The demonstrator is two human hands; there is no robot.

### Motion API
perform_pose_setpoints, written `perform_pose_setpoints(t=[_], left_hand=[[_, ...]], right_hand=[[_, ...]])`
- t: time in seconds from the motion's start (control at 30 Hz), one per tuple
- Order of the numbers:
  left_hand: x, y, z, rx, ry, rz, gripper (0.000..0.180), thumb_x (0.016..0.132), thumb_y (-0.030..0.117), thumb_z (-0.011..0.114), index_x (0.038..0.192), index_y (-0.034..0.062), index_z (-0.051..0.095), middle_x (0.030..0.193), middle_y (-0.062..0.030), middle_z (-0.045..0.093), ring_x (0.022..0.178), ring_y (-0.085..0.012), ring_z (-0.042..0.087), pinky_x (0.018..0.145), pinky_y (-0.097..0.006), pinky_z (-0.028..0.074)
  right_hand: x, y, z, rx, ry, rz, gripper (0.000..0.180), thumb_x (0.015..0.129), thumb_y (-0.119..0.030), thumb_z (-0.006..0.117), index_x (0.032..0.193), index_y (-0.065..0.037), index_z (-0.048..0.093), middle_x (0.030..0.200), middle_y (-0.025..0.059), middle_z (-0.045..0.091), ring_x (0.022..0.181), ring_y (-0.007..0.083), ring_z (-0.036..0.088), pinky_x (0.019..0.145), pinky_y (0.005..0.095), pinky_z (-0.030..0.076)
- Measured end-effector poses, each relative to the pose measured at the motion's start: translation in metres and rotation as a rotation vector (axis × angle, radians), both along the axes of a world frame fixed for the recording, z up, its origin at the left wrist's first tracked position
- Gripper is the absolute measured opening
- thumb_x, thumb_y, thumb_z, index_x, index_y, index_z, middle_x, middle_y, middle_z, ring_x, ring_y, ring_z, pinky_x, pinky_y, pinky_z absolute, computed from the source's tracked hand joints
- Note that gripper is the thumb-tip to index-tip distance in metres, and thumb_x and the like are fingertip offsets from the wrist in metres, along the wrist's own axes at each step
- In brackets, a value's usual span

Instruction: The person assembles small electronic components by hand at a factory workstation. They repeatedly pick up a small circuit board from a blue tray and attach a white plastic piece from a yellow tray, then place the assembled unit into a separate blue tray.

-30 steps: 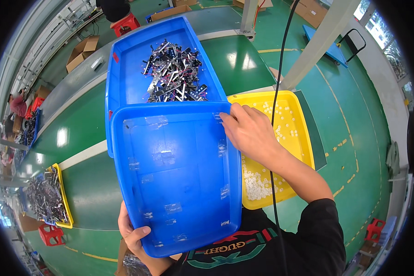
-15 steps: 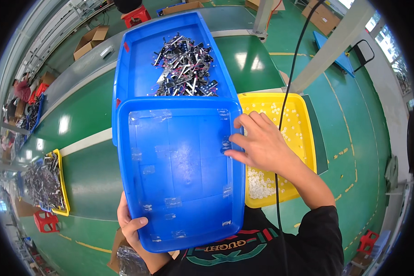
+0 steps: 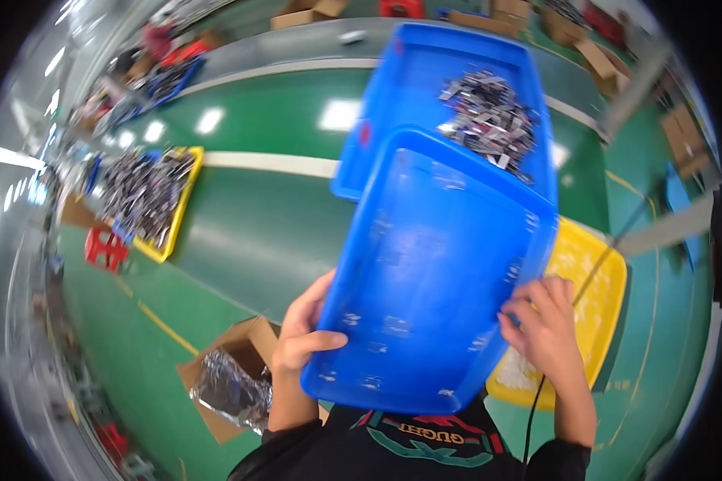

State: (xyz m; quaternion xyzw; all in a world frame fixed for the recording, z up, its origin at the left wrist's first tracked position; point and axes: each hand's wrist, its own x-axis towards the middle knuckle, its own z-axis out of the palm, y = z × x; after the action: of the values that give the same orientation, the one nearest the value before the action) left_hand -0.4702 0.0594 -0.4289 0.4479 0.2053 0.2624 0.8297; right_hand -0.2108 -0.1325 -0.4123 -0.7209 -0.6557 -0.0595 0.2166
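Both hands are clamping the near end of an empty blue tray (image 3: 437,272): the left hand (image 3: 301,341) is pinching its near-left corner, thumb lying across the inside and fingers hidden beneath, while the right hand (image 3: 547,329) is curling its fingers over the right rim close to the near-right corner. The tray is hanging tilted in front of the person's chest, its far edge overlapping a second blue tray (image 3: 449,88) that is holding a heap of small grey metal parts (image 3: 489,116). Just right of the held tray, partly hidden under it, a yellow tray (image 3: 598,280) is carrying pale small pieces, and a black cable (image 3: 537,401) is running past the right wrist. Further left on the green bench (image 3: 257,224), another yellow tray (image 3: 148,196) is sitting full of dark metal parts, and an open cardboard box (image 3: 229,381) with crinkled silvery plastic inside is standing near the left forearm.

The picture is blurring with motion, so the exact contact between the two blue trays cannot be told. The risks look real, though: with both grips bunched at one end, the long tray could twist or slip; its far edge could knock the heaped parts and scatter them over the bench; and the cable could snag the right wrist.
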Motion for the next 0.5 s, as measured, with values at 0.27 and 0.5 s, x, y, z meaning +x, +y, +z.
perform_pose_setpoints(t=[0.27, 0.5], left_hand=[[-0.075, 0.025, -0.033, 0.056, -0.022, 0.526, 0.069, 0.07, 0.009, 0.057, 0.135, -0.0058, 0.038, 0.116, -0.0152, 0.055, 0.102, -0.0228, 0.057, 0.091, -0.032, 0.046], [-0.118, 0.046, -0.078, 0.072, 0.033, 0.988, 0.057, 0.078, 0.007, 0.051, 0.133, -0.0016, 0.039, 0.114, -0.0152, 0.056, 0.101, -0.0253, 0.059, 0.088, -0.035, 0.05]], right_hand=[[0.039, -0.076, 0.013, 0.387, 0.468, -0.187, 0.013, 0.074, 0.0, 0.068, 0.085, 0.0, 0.061, 0.081, 0.0082, 0.063, 0.07, 0.0198, 0.051, 0.063, 0.0307, 0.04], [0.082, -0.171, -0.036, 0.523, 0.597, -0.725, 0.009, 0.091, -0.007, 0.059, 0.098, -0.001, 0.058, 0.092, 0.0058, 0.061, 0.081, 0.0095, 0.053, 0.065, 0.0208, 0.039]])
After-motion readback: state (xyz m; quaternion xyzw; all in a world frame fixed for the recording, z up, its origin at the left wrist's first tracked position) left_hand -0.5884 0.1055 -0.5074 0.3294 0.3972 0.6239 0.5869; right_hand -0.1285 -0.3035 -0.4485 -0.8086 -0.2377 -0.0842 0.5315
